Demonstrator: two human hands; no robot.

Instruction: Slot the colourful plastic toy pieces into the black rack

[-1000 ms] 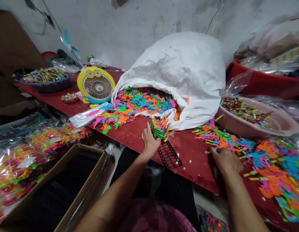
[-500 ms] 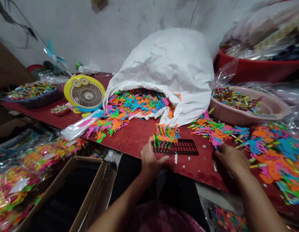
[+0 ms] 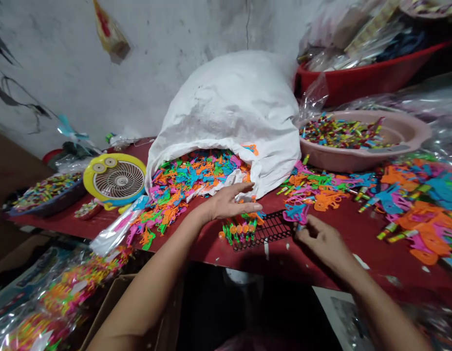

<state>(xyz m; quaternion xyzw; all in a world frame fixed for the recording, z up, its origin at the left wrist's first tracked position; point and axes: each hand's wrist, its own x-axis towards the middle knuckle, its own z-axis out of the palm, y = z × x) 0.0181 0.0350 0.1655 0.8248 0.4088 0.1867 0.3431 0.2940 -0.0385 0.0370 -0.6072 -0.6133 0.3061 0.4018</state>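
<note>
A black plastic grid rack lies on the red table. Small colourful plastic pieces, mostly green and orange, stand upright in its left end. Above and behind these pieces, my left hand is open, its fingers stretched to the right; whether it touches any of them I cannot tell. My right hand is at the rack's right end, thumb and fingers pinched on several pink and blue plastic pieces. Behind that hand, loose orange, pink and green plastic pieces with striped tubes lie in a pile.
A big white sack spills colourful pieces at the back. A pink basin of small striped parts stands right, below a red tub. At left are a yellow fan, a dark basin and bagged pieces.
My left hand has risen from the rack's front left to above and behind the standing pieces. My right hand has come left from the loose pile to the rack with several pieces. The view has shifted.
</note>
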